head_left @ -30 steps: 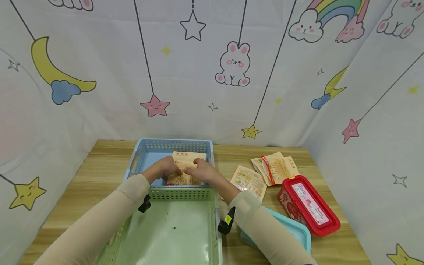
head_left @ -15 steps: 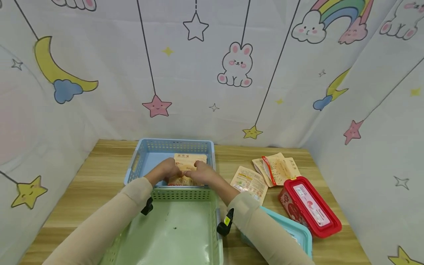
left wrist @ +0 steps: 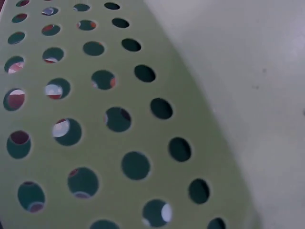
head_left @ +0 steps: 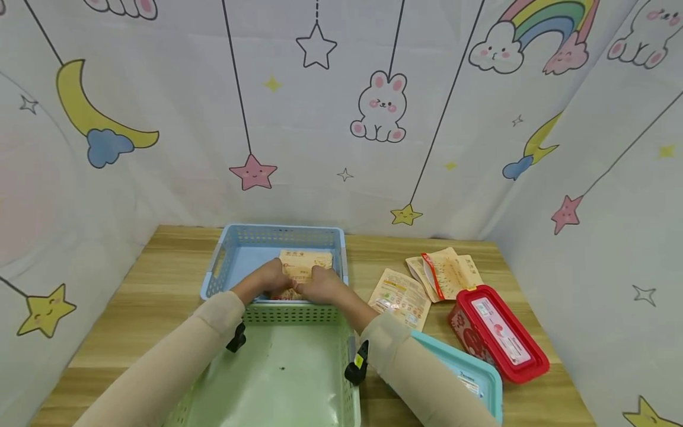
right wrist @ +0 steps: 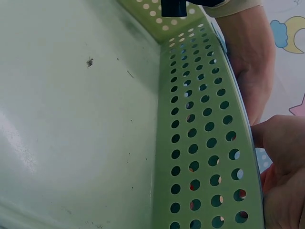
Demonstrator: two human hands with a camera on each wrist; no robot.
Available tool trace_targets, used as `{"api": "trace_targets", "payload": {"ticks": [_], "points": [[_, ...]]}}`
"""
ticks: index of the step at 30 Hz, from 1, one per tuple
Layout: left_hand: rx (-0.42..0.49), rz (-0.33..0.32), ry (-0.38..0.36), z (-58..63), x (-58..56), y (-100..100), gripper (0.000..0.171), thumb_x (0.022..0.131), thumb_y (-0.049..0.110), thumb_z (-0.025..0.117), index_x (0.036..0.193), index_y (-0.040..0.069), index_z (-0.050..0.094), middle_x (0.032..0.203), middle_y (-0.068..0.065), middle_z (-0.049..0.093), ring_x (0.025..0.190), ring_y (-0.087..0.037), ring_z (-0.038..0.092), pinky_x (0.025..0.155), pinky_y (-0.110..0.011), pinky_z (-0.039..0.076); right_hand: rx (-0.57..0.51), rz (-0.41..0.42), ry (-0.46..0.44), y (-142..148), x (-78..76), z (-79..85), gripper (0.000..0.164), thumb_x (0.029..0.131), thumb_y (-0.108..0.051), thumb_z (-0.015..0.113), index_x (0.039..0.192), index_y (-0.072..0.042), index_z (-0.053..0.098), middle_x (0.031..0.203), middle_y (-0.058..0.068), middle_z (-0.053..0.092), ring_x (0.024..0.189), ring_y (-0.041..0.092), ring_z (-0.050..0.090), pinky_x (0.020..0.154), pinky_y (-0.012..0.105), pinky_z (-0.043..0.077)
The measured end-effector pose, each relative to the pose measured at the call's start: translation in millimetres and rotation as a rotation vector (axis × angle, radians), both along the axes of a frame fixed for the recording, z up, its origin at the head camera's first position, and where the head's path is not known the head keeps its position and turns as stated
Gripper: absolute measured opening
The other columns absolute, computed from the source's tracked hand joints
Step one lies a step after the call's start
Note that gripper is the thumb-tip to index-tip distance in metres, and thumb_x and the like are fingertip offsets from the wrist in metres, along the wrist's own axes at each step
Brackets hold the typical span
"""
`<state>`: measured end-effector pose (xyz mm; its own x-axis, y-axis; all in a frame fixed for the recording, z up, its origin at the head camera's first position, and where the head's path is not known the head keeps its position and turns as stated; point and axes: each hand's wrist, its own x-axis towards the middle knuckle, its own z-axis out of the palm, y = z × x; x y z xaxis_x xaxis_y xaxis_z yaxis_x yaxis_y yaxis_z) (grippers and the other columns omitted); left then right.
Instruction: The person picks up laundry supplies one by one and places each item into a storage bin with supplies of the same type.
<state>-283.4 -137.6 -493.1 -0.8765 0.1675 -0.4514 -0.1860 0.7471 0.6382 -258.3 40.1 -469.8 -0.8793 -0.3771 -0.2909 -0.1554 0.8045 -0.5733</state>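
Note:
Inside the blue basket (head_left: 283, 226), a beige printed food pouch (head_left: 305, 261) stands toward the right half. My left hand (head_left: 269, 276) grips its left side and my right hand (head_left: 324, 286) its right side, thumbs pointing inward in front. Fingers behind the pouch are hidden. Past the perforated wall of the green basket (right wrist: 202, 124), the right wrist view catches both the right hand (right wrist: 286, 148) and the left hand (right wrist: 255, 90). In the left wrist view only the green basket's wall (left wrist: 157, 57) shows, with bits of red and white behind its holes.
Directly in front of the blue basket is the green one, its floor (head_left: 283, 385) bare but for specks. To the right lie several beige pouches (head_left: 450, 273), a single pouch (head_left: 401, 296), a red-lidded box (head_left: 501, 332) and a turquoise-lidded box (head_left: 469, 367). A patterned curtain (head_left: 320, 118) hangs behind.
The pouch's upper edge has sunk lower in the blue basket. My right hand has come slightly down with it, while the left has barely moved.

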Motion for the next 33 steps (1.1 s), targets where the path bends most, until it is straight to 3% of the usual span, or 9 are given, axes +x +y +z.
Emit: {"api": "trace_targets", "payload": {"ticks": [2, 4, 7, 9, 17, 21, 26, 33], "points": [[-0.009, 0.005, 0.012, 0.1, 2.1, 0.3, 0.079, 0.104, 0.018, 0.065, 0.154, -0.024, 0.021, 0.111, -0.034, 0.062, 0.051, -0.012, 0.042, 0.052, -0.03, 0.042, 0.017, -0.005, 0.006, -1.8, 0.8, -0.8, 0.07, 0.105, -0.044, 0.061, 0.147, 0.011, 0.052, 0.14, 0.027, 0.062, 0.126, 0.043, 0.063, 0.099, 0.051, 0.056], [-0.009, 0.018, 0.013, -0.4, 3.7, 0.5, 0.089, 0.103, 0.018, 0.064, 0.157, -0.023, 0.006, 0.144, -0.045, 0.045, 0.052, -0.013, 0.043, 0.054, -0.031, 0.043, 0.021, -0.009, 0.003, -3.8, 1.7, -0.8, 0.071, 0.106, -0.044, 0.06, 0.15, 0.01, 0.049, 0.142, 0.027, 0.061, 0.126, 0.042, 0.063, 0.099, 0.05, 0.056], [-0.003, 0.039, 0.008, -2.3, 4.0, -0.3, 0.093, 0.103, 0.019, 0.063, 0.159, -0.02, -0.001, 0.161, -0.047, 0.02, 0.052, -0.014, 0.042, 0.054, -0.031, 0.043, 0.034, -0.005, 0.012, -6.8, 2.7, -0.5, 0.071, 0.107, -0.044, 0.058, 0.152, 0.01, 0.046, 0.143, 0.027, 0.061, 0.125, 0.041, 0.064, 0.099, 0.051, 0.056], [0.01, 0.053, 0.013, -4.2, 3.6, -0.8, 0.093, 0.103, 0.016, 0.063, 0.159, -0.02, -0.002, 0.162, -0.047, 0.016, 0.048, -0.013, 0.038, 0.051, -0.031, 0.041, 0.051, -0.002, 0.016, -8.4, 2.9, -0.6, 0.071, 0.108, -0.044, 0.056, 0.154, 0.009, 0.045, 0.143, 0.026, 0.061, 0.123, 0.041, 0.064, 0.098, 0.051, 0.056], [0.029, 0.056, 0.028, -9.5, 4.8, 1.1, 0.094, 0.102, 0.017, 0.064, 0.16, -0.019, -0.002, 0.161, -0.047, 0.02, 0.047, -0.012, 0.036, 0.05, -0.03, 0.039, 0.045, -0.026, 0.0, -6.3, 3.3, -3.7, 0.072, 0.107, -0.043, 0.057, 0.155, 0.009, 0.043, 0.136, 0.028, 0.064, 0.087, 0.03, 0.068, 0.079, 0.046, 0.055], [-0.005, 0.046, 0.037, -10.4, 4.5, 2.6, 0.093, 0.103, 0.018, 0.064, 0.16, -0.02, 0.0, 0.159, -0.047, 0.022, 0.05, -0.015, 0.039, 0.051, -0.032, 0.041, 0.06, -0.014, 0.02, -5.5, 3.2, -6.0, 0.073, 0.107, -0.044, 0.056, 0.155, 0.009, 0.043, 0.135, 0.027, 0.065, 0.09, 0.03, 0.068, 0.081, 0.046, 0.057], [-0.04, 0.033, 0.069, -9.0, 4.9, 2.4, 0.092, 0.102, 0.02, 0.065, 0.158, -0.023, 0.005, 0.159, -0.048, 0.024, 0.072, -0.025, 0.055, 0.066, -0.038, 0.049, 0.083, -0.018, 0.031, -6.3, 2.8, -7.2, 0.075, 0.106, -0.044, 0.057, 0.156, 0.01, 0.041, 0.139, 0.03, 0.062, 0.108, 0.037, 0.069, 0.091, 0.051, 0.058], [-0.022, 0.039, 0.083, -10.4, 6.6, 1.4, 0.09, 0.102, 0.018, 0.066, 0.156, -0.025, 0.008, 0.149, -0.048, 0.037, 0.067, -0.026, 0.057, 0.068, -0.038, 0.051, 0.094, -0.027, 0.027, -8.6, 3.2, -8.5, 0.074, 0.104, -0.04, 0.061, 0.156, 0.009, 0.041, 0.133, 0.029, 0.065, 0.083, 0.029, 0.068, 0.08, 0.045, 0.057]]}}
